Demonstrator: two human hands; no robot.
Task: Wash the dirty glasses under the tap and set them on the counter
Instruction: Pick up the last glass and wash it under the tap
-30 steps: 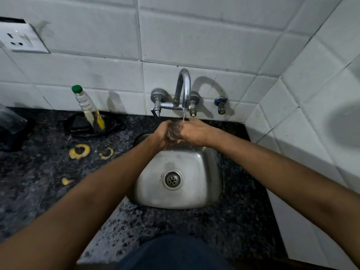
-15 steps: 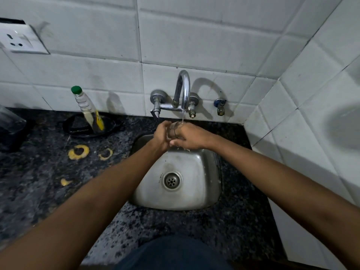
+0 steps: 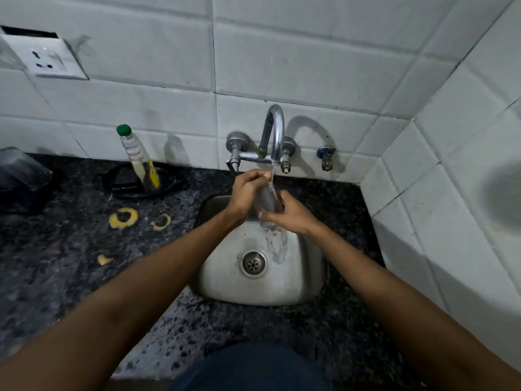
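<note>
Two bare arms over speckled dark bench point(image 3: 70, 277). Steel sink point(image 3: 304, 280) below, tap point(image 3: 275, 131) running. Left hand point(image 3: 245, 193) and right hand point(image 3: 293, 215) both curl fingers point(image 3: 266, 215) round clear glass point(image 3: 267, 200), tilted under stream, water spilling from its lower end.

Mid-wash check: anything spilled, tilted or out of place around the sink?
Yes. Yellow scraps lie scattered on the dark counter left of the sink. The green-capped bottle leans tilted in a black dish. Both hands hold the glass under the running tap.
</note>
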